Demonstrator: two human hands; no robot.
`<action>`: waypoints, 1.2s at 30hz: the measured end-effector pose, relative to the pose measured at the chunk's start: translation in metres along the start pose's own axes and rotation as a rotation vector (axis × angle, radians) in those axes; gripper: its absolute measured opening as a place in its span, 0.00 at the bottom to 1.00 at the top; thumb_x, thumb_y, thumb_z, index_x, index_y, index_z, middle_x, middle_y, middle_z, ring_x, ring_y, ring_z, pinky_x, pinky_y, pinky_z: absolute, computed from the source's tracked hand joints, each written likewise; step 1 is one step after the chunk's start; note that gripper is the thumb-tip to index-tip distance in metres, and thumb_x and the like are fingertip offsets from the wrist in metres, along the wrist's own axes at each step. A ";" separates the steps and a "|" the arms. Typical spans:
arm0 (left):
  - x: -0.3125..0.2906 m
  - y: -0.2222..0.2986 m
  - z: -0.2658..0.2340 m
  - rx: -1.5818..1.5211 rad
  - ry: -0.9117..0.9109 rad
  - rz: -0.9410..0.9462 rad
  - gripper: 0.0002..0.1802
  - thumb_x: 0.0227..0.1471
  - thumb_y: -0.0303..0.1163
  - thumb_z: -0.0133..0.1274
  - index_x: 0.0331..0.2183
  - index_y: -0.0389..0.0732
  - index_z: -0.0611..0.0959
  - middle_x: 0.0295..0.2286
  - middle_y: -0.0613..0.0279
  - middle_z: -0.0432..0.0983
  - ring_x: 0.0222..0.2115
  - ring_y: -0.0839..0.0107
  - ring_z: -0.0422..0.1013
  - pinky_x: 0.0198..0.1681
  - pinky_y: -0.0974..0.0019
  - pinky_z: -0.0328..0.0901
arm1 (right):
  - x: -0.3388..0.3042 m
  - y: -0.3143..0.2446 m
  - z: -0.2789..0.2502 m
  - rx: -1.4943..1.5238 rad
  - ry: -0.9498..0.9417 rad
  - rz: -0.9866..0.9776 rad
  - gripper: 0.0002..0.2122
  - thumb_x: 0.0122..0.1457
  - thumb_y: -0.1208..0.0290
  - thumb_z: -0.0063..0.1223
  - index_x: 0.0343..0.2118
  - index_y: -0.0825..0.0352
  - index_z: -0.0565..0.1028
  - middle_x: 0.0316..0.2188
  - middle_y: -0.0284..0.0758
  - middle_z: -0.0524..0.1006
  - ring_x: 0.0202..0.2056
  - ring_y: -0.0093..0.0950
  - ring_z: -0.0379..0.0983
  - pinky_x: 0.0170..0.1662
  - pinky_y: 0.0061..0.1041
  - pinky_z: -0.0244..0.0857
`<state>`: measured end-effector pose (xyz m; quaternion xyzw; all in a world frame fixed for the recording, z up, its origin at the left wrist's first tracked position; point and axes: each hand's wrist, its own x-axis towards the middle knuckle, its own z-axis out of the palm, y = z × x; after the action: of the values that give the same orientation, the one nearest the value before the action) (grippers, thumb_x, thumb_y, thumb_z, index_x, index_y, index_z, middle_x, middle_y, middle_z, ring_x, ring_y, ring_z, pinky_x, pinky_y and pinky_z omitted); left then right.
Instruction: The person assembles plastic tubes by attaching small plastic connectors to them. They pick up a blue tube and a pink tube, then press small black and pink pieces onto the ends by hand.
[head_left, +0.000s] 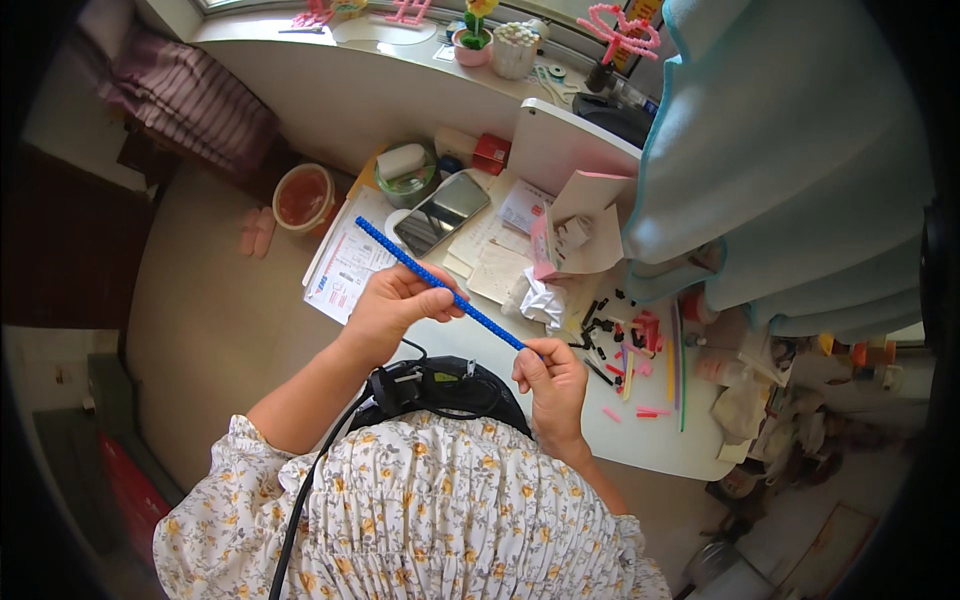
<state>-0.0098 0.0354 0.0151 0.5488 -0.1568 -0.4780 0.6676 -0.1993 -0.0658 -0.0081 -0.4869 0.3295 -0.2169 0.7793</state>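
A thin blue stick with a dotted, speckled surface (487, 321) slants across the middle, its far end up to the left over some papers. My left hand (400, 303) grips it around the middle between thumb and fingers. At its lower right end my right hand (553, 383) pinches it, hiding the tip. Both hands are held above the near edge of the white table (650, 440). To the right of my right hand lie several short cut pieces, black (597, 330), red (648, 328) and pink, beside longer coloured sticks (681, 372).
A smartphone (442, 214) rests on papers behind my left hand. Nearby are a green-rimmed bowl (408, 180), an open white-and-pink box (590, 220) and crumpled white tissue (541, 300). A light blue curtain (800, 150) hangs at the right. A black bag with cables (440, 388) lies against my front.
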 end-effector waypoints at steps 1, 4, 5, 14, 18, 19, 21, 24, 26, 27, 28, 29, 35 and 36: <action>-0.003 0.000 0.004 0.023 -0.022 -0.014 0.09 0.45 0.26 0.53 0.32 0.34 0.75 0.29 0.54 0.75 0.29 0.69 0.73 0.33 0.71 0.68 | -0.001 -0.001 0.001 -0.013 -0.007 0.005 0.05 0.54 0.76 0.49 0.32 0.71 0.71 0.18 0.31 0.71 0.18 0.14 0.63 0.22 0.11 0.57; -0.011 0.001 0.007 0.061 -0.021 -0.046 0.09 0.45 0.25 0.54 0.32 0.34 0.75 0.29 0.54 0.75 0.29 0.70 0.73 0.33 0.70 0.67 | -0.005 -0.006 0.004 -0.032 -0.033 0.022 0.05 0.54 0.77 0.48 0.32 0.72 0.70 0.18 0.32 0.70 0.19 0.16 0.62 0.23 0.12 0.56; -0.014 0.001 0.006 0.069 -0.010 -0.055 0.09 0.45 0.25 0.54 0.32 0.34 0.75 0.29 0.54 0.76 0.29 0.70 0.73 0.33 0.70 0.67 | -0.006 -0.007 0.005 -0.026 -0.043 0.033 0.05 0.54 0.77 0.48 0.32 0.72 0.70 0.19 0.32 0.70 0.19 0.16 0.62 0.23 0.12 0.56; -0.030 0.013 -0.006 0.053 -0.034 -0.031 0.12 0.43 0.26 0.56 0.33 0.34 0.75 0.27 0.56 0.76 0.29 0.70 0.73 0.33 0.71 0.67 | -0.013 -0.009 0.024 -0.009 -0.054 -0.024 0.05 0.54 0.76 0.49 0.31 0.72 0.70 0.18 0.33 0.70 0.18 0.17 0.63 0.21 0.13 0.57; -0.030 0.018 -0.008 0.078 -0.187 -0.078 0.10 0.43 0.26 0.57 0.31 0.34 0.77 0.25 0.56 0.76 0.29 0.72 0.73 0.32 0.73 0.66 | -0.012 -0.013 0.049 -0.026 -0.086 -0.030 0.05 0.54 0.76 0.49 0.31 0.71 0.70 0.18 0.33 0.71 0.18 0.17 0.63 0.22 0.13 0.57; -0.029 0.021 -0.011 0.068 -0.186 -0.069 0.10 0.43 0.26 0.57 0.31 0.34 0.77 0.25 0.57 0.76 0.28 0.73 0.72 0.32 0.73 0.66 | -0.011 -0.015 0.055 -0.029 -0.095 -0.025 0.05 0.54 0.76 0.49 0.31 0.71 0.70 0.18 0.33 0.71 0.19 0.17 0.63 0.22 0.13 0.57; -0.027 0.026 -0.018 0.047 -0.185 -0.057 0.09 0.44 0.28 0.57 0.30 0.35 0.78 0.24 0.59 0.76 0.26 0.75 0.72 0.31 0.74 0.65 | -0.006 -0.015 0.063 -0.043 -0.100 -0.038 0.05 0.54 0.76 0.49 0.32 0.72 0.70 0.19 0.33 0.70 0.19 0.17 0.64 0.22 0.14 0.58; -0.026 0.035 -0.035 0.054 -0.171 -0.030 0.08 0.44 0.27 0.56 0.29 0.34 0.78 0.23 0.58 0.76 0.26 0.74 0.72 0.30 0.73 0.66 | -0.003 -0.015 0.083 -0.048 -0.075 -0.020 0.06 0.54 0.75 0.49 0.33 0.72 0.70 0.19 0.32 0.70 0.19 0.17 0.63 0.22 0.14 0.57; -0.022 0.040 -0.048 0.054 -0.157 -0.001 0.08 0.44 0.27 0.56 0.29 0.34 0.78 0.23 0.57 0.76 0.25 0.74 0.73 0.29 0.73 0.66 | 0.002 -0.016 0.095 -0.052 -0.070 -0.026 0.06 0.55 0.74 0.48 0.34 0.72 0.70 0.19 0.30 0.70 0.19 0.14 0.63 0.22 0.12 0.57; -0.019 0.044 -0.054 0.058 -0.145 -0.016 0.09 0.43 0.27 0.57 0.29 0.34 0.78 0.23 0.57 0.76 0.26 0.72 0.73 0.29 0.73 0.66 | 0.005 -0.013 0.100 -0.044 -0.065 -0.024 0.07 0.55 0.74 0.48 0.34 0.71 0.71 0.20 0.29 0.71 0.19 0.13 0.62 0.22 0.11 0.57; -0.018 0.047 -0.058 0.046 -0.153 -0.017 0.08 0.43 0.26 0.56 0.29 0.33 0.78 0.22 0.56 0.76 0.25 0.71 0.73 0.29 0.72 0.67 | 0.007 -0.013 0.106 -0.046 -0.066 -0.046 0.07 0.55 0.74 0.48 0.34 0.71 0.71 0.20 0.29 0.70 0.19 0.13 0.62 0.22 0.10 0.57; -0.018 0.047 -0.062 0.034 -0.161 -0.017 0.08 0.42 0.25 0.56 0.28 0.31 0.78 0.22 0.55 0.76 0.25 0.69 0.74 0.30 0.71 0.68 | 0.006 -0.012 0.110 -0.052 -0.049 -0.057 0.07 0.55 0.74 0.48 0.34 0.71 0.71 0.19 0.29 0.70 0.19 0.13 0.62 0.22 0.10 0.57; -0.014 0.056 -0.087 -0.043 -0.224 -0.050 0.09 0.42 0.27 0.57 0.29 0.34 0.78 0.24 0.56 0.76 0.27 0.71 0.73 0.29 0.72 0.66 | 0.010 -0.007 0.142 -0.049 0.003 -0.106 0.06 0.55 0.74 0.49 0.34 0.70 0.71 0.19 0.28 0.70 0.19 0.12 0.62 0.21 0.10 0.56; -0.013 0.058 -0.091 -0.039 -0.246 -0.070 0.10 0.42 0.28 0.58 0.29 0.35 0.78 0.24 0.57 0.76 0.27 0.72 0.73 0.29 0.72 0.65 | 0.010 -0.006 0.148 -0.052 0.020 -0.100 0.06 0.55 0.73 0.49 0.34 0.70 0.71 0.19 0.28 0.70 0.19 0.12 0.62 0.21 0.10 0.56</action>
<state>0.0781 0.0956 0.0385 0.4782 -0.2092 -0.5676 0.6367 -0.0849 0.0161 0.0394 -0.5207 0.3178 -0.2519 0.7513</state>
